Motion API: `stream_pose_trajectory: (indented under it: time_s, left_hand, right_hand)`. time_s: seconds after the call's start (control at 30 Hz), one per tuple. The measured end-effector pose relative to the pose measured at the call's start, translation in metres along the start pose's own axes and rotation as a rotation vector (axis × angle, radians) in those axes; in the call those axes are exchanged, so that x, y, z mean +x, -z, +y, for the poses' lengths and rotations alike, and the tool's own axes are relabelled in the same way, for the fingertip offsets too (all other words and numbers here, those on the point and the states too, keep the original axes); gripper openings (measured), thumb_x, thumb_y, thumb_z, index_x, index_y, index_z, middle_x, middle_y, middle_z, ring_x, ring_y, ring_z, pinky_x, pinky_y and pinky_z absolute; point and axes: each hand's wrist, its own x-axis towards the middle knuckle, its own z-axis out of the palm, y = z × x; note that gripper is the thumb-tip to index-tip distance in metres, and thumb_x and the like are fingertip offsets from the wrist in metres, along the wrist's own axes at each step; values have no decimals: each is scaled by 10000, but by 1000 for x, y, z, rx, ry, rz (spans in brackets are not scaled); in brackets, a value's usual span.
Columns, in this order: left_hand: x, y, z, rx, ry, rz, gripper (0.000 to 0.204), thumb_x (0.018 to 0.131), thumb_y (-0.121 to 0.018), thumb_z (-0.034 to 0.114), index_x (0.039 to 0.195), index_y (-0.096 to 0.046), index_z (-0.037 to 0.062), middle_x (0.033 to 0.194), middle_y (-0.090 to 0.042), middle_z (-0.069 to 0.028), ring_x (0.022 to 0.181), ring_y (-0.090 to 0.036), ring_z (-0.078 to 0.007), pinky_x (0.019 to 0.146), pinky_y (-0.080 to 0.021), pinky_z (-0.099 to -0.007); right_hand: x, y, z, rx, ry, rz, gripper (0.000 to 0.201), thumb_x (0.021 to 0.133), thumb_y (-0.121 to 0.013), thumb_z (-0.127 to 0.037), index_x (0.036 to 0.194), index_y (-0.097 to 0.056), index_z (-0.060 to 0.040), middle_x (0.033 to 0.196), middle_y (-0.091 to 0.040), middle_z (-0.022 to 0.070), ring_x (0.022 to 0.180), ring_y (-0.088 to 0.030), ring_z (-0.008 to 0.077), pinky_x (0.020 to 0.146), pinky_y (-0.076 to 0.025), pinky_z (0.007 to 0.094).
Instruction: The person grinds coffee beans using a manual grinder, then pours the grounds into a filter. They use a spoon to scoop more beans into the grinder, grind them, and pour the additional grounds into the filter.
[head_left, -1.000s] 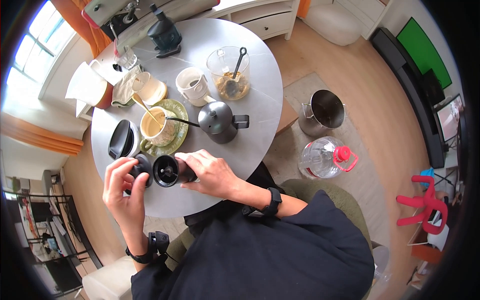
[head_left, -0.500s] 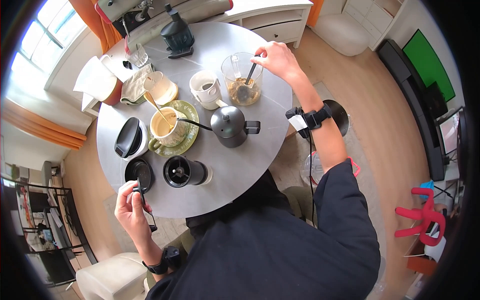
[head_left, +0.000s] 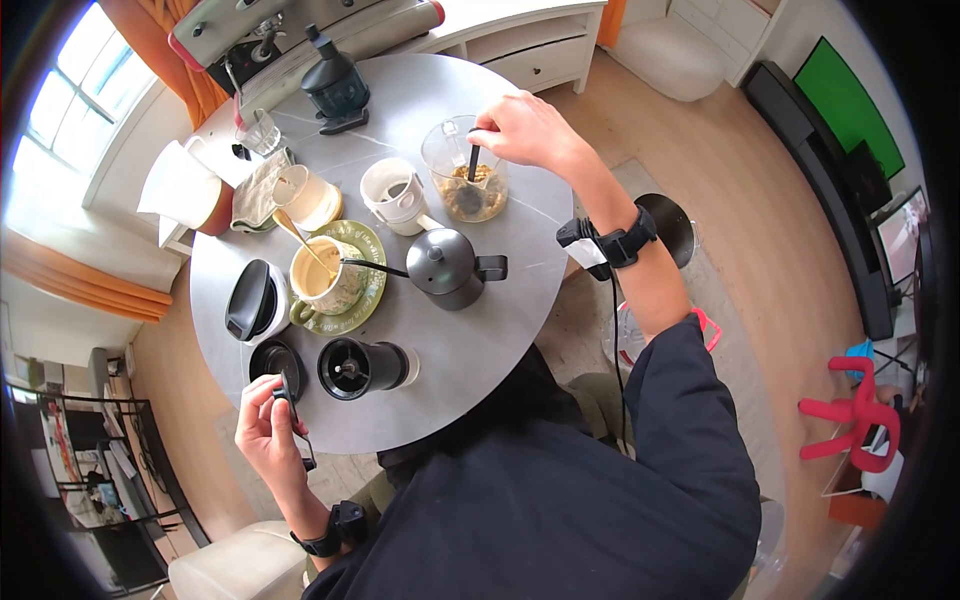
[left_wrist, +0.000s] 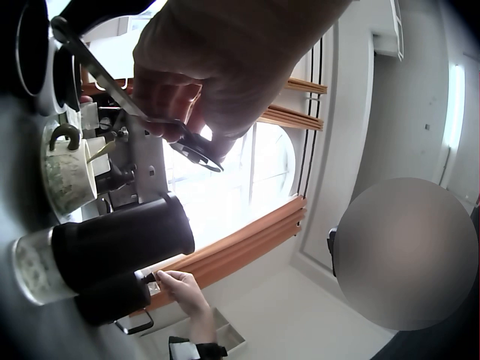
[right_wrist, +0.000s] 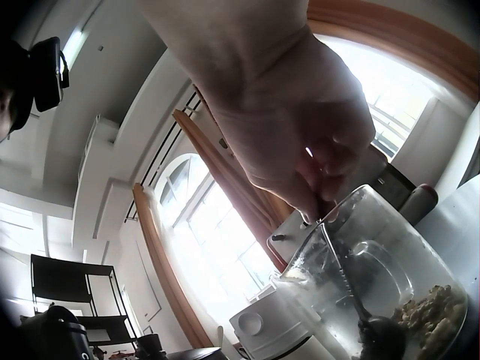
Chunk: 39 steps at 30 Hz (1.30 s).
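Note:
My left hand (head_left: 268, 432) pinches a grinder crank (left_wrist: 112, 86), a thin metal arm with black ends, at the near left table edge. Close by stands a black hand grinder (head_left: 378, 367) with its top uncovered and a clear base. A round black cap (head_left: 272, 362) lies left of it. At the far right of the table, my right hand (head_left: 528, 130) pinches the handle of a dark spoon (right_wrist: 345, 274). Its bowl reaches into a clear glass jug (head_left: 440, 160), among brown, nut-like chunks (right_wrist: 431, 315). The right fingertips are at the jug's rim in the right wrist view.
A black moka-style pot (head_left: 440, 268) stands mid-table, its spout toward a patterned cup (head_left: 325, 280) on a green saucer (head_left: 372, 300). A white mug (head_left: 395, 205) is beside the jug. A black-lidded container (head_left: 255, 300) is at left, an espresso machine (head_left: 290, 50) behind.
The left hand has let go of the round cap and now holds the crank. The right hand has left the grinder, now standing on the table, and moved over the jug to grip the spoon.

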Motion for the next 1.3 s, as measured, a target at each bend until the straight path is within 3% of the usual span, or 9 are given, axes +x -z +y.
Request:
stream_pose_trajectory:
  time_s: [0.1, 0.7, 0.8, 0.87, 0.9, 0.97, 1.03, 1.13, 1.3]
  left_hand:
    - [0, -1, 1, 15, 11, -14, 205, 934, -597, 131, 1044, -610, -42, 1119, -572, -111, 612, -501, -56, 481, -423, -188]
    - [-1, -5, 6, 2, -22, -33, 193, 930, -599, 113, 1050, -609, -38, 1106, -577, -110, 637, -505, -52, 488, -435, -184]
    - [-1, -7, 8, -16, -13, -26, 168, 922, -595, 81, 1036, -617, -40, 1112, -578, -109, 690, -534, -59, 494, -438, -179]
    - [-2, -7, 5, 21, -34, -26, 223, 939, -592, 154, 1048, -605, -39, 1113, -579, -116, 612, -521, -70, 487, -424, -187]
    - [-2, -6, 4, 41, -41, -21, 253, 947, -591, 191, 1054, -600, -39, 1113, -579, -120, 573, -515, -75, 483, -416, -192]
    - [-2, -9, 10, 23, -10, -14, 208, 934, -591, 134, 1053, -611, -35, 1114, -575, -106, 623, -520, -71, 508, -434, -200]
    - [-3, -11, 18, -4, 43, -11, 175, 924, -585, 84, 1048, -619, -34, 1118, -573, -101, 643, -522, -67, 518, -438, -199]
    - [-4, -11, 17, -79, 53, 16, 177, 850, -643, -13, 1026, -638, -20, 1085, -591, -77, 643, -531, -34, 511, -433, -171]
    - [-8, -9, 12, -117, 25, -7, 191, 850, -673, 18, 1032, -637, -24, 1086, -592, -79, 633, -515, -29, 510, -420, -163]
  right_hand:
    - [-4, 0, 1, 13, 12, 44, 246, 820, -633, -270, 900, -727, -58, 704, -656, 144, 698, -638, 279, 687, -497, 363]
    - [5, 2, 36, 202, 44, 79, 252, 825, -646, -247, 845, -696, 0, 609, -579, 141, 550, -531, 202, 572, -431, 338]
    - [7, 3, 47, 303, -66, 65, 243, 839, -650, -224, 802, -695, 12, 572, -568, 63, 516, -516, 118, 513, -419, 278]
    - [8, 4, 54, 373, -126, 74, 228, 852, -643, -212, 772, -695, -5, 566, -550, 4, 503, -487, 65, 478, -401, 236]
    - [6, 7, 58, 429, -134, 149, 292, 834, -650, -261, 683, -652, -11, 528, -545, 56, 492, -531, 117, 506, -427, 300]
    - [4, 20, 59, 409, -112, 222, 328, 854, -637, -276, 662, -628, -10, 532, -508, 15, 504, -462, 81, 496, -395, 287]
    - [-4, 37, 42, 485, -100, 280, 298, 872, -629, -283, 679, -651, -56, 525, -458, -42, 504, -416, 49, 466, -322, 246]
    - [-20, 55, 6, 614, -74, 258, 254, 910, -618, -217, 740, -653, -31, 534, -475, -57, 469, -383, 5, 438, -250, 196]
    - [-46, 58, -52, 748, 94, 127, 234, 925, -617, -193, 768, -657, -24, 565, -488, -58, 494, -389, -2, 452, -247, 177]
